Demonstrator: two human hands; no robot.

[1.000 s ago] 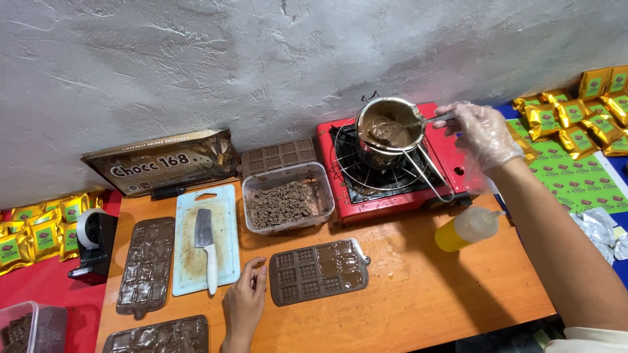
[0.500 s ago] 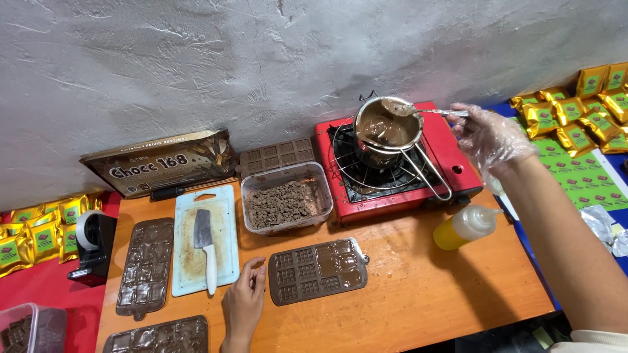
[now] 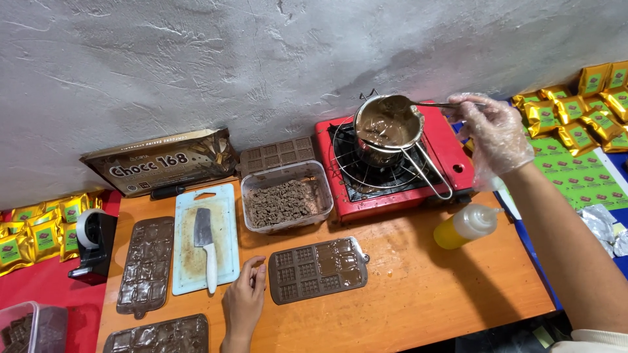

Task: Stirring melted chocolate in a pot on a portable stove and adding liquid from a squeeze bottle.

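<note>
Small chocolate-making workshop — portable stove (image 3: 399, 163), chocolate moulds (image 3: 318, 269), foil-wrapped bars (image 3: 569, 117).

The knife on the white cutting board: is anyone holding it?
No, the knife lies alone on the cutting board; the left hand rests on the table beside it.

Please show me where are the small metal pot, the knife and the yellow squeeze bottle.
small metal pot (image 3: 387, 124): head view, on the melted chocolate inside it, above the red stove.
knife (image 3: 203, 230): head view, on the flat of its blade, on the cutting board.
yellow squeeze bottle (image 3: 463, 228): head view, on the middle of its body.
</note>
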